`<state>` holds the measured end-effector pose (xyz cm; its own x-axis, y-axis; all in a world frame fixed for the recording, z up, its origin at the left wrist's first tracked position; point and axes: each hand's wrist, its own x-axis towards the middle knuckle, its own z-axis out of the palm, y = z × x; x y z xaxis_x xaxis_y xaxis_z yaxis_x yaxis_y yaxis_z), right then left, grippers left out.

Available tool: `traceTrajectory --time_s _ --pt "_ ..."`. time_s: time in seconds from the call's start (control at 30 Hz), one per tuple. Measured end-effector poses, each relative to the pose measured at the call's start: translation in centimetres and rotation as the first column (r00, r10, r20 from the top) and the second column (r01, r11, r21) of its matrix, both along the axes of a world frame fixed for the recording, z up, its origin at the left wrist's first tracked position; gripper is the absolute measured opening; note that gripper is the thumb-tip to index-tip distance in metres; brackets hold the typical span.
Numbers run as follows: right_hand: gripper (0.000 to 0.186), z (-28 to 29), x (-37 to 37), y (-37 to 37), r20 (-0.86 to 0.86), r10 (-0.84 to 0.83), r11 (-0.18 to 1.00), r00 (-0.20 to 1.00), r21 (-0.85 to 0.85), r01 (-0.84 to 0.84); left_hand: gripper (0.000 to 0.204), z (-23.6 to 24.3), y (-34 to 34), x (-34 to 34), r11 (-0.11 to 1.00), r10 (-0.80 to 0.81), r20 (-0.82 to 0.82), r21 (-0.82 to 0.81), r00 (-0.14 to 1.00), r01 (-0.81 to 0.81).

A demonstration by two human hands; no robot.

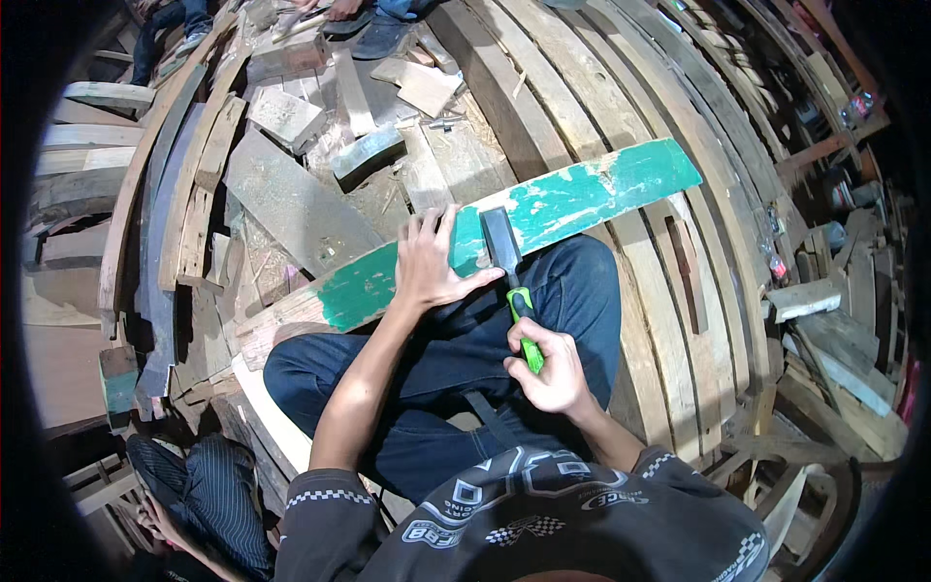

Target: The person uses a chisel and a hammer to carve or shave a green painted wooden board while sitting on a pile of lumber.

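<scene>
A long board (601,186) with chipped green paint and a bare pale left end lies slanted across my crossed legs (572,291). My left hand (429,262) grips it near the middle, fingers over its upper part and thumb stretched toward the chisel. The chisel's wide steel blade (499,236) rests against the painted face, just right of that hand. My right hand (545,367) is closed round the chisel's green-and-black handle, below the board.
Long planks (669,359) run along my right, beside stacked offcuts (834,339). Scrap blocks (286,118) and shavings cover the area ahead; timber (145,223) lines the left. Other people's legs show at top left (160,44), and another person sits close at lower left (213,485).
</scene>
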<state>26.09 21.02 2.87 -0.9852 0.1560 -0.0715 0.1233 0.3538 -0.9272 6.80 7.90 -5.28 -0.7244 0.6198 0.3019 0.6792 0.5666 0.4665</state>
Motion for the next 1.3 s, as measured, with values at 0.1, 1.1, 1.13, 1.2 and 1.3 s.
traceTrajectory --time_s 0.1,1.1,1.13,1.2,1.3 --pt "0.018 0.2 -0.1 0.0 0.004 -0.006 1.000 1.000 0.019 0.006 0.110 0.3 0.1 0.1 0.999 0.013 -0.009 -0.030 1.000 -0.013" --pt "0.021 1.0 -0.9 0.0 0.102 0.003 0.999 0.995 0.052 -0.008 0.096 -0.1 0.1 -0.1 1.000 0.022 -0.107 -0.009 0.994 -0.023" --pt "0.021 0.9 -0.8 0.1 0.107 0.002 0.999 0.994 0.053 -0.007 0.096 -0.1 0.1 0.0 1.000 0.021 -0.102 -0.009 0.995 -0.022" --pt "0.021 0.6 -0.9 0.2 0.035 0.002 0.999 0.999 0.048 -0.004 0.103 0.0 0.2 -0.1 1.000 0.028 0.031 -0.012 0.999 -0.028" --pt "0.021 1.1 -1.0 0.1 0.060 0.005 0.999 0.998 0.049 -0.008 0.102 -0.2 0.1 -0.1 0.999 0.032 0.004 -0.011 0.999 -0.032"
